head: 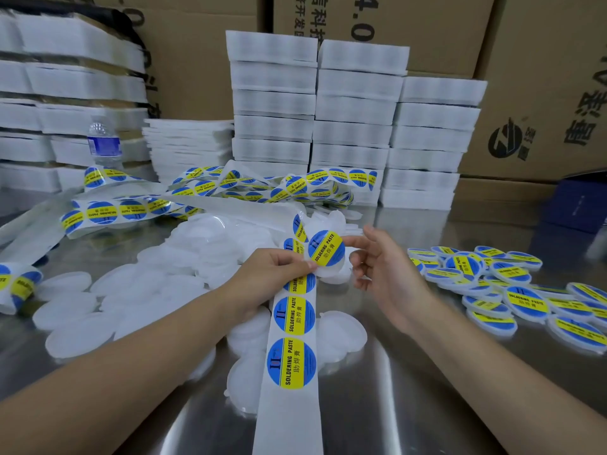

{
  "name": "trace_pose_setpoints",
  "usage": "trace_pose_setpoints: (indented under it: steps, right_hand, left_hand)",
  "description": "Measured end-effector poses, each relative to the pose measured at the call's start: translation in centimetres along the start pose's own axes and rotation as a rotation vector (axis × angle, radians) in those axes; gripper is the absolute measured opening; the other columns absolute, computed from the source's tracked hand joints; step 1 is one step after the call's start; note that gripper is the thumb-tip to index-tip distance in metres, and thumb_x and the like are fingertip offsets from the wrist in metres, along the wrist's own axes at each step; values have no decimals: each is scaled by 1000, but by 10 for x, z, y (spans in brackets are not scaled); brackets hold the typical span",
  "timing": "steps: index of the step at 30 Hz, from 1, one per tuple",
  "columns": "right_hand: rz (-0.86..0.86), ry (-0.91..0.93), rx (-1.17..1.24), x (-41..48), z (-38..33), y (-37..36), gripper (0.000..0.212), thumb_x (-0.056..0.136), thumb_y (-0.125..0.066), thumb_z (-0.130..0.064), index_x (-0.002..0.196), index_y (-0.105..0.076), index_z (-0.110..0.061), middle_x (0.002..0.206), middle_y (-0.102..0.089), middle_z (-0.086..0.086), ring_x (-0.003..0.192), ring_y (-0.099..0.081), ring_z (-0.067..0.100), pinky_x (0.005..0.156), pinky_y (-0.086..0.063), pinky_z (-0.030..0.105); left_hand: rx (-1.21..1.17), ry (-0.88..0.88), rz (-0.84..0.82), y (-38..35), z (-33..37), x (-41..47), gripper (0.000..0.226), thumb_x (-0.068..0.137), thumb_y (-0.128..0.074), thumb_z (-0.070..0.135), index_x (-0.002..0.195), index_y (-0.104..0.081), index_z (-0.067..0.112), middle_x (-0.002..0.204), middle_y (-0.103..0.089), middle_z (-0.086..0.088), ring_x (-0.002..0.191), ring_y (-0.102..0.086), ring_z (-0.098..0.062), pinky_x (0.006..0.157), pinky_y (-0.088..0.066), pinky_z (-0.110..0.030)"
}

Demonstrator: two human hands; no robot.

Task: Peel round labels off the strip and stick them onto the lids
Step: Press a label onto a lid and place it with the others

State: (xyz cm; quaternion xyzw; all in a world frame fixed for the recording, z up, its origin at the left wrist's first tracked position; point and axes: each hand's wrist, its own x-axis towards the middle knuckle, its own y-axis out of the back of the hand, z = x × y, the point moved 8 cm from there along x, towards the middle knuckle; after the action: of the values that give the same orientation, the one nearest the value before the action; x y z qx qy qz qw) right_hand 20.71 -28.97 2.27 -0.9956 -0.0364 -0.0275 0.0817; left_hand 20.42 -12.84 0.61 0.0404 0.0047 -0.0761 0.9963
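A white backing strip (290,349) with round blue-and-yellow "Soldering Paste" labels runs from under my left hand down to the bottom edge. My left hand (274,272) holds the strip's upper part and pinches a white lid (331,277) at its lower left edge. A round label (325,248) lies on that lid's face. My right hand (381,267) hovers just right of it with relaxed fingers, the index fingertip touching the label's right edge. Bare white lids (157,280) lie heaped to the left and under the strip.
Labelled lids (499,284) are piled on the steel table (410,405) at the right. Tangled label strip (230,188) lies across the middle. Behind it stand stacks of white trays (272,103), a water bottle (104,142), cardboard boxes (542,93) and a blue box (581,205).
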Motion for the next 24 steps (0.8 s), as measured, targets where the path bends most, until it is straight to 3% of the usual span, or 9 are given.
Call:
trace_pose_setpoints:
  steps: [17,22,24]
  right_hand:
    - [-16,-21,71,-2,5,-6,37,92,-46,-43,77,-72,-21,57,-53,-5,51,-48,8,53,-39,24]
    - [-12,-23,66,-2,5,-6,40,92,-46,-44,73,-73,-22,57,-52,-5,51,-48,8,54,-38,24]
    - [-10,-26,60,-2,5,-6,39,92,-46,-44,75,-72,-22,57,-52,-5,51,-48,7,55,-38,24]
  left_hand:
    - [-46,-15,-35,1,-1,5,12,82,-70,26,74,-78,22,80,-75,-8,60,-70,-16,51,-54,-24]
    - [-77,-28,-58,0,0,3,14,65,-73,36,73,-78,25,80,-75,-6,62,-70,-16,61,-57,-29]
    - [-75,-21,-63,-1,0,3,10,70,-72,34,72,-78,26,78,-75,-5,60,-69,-15,58,-57,-27]
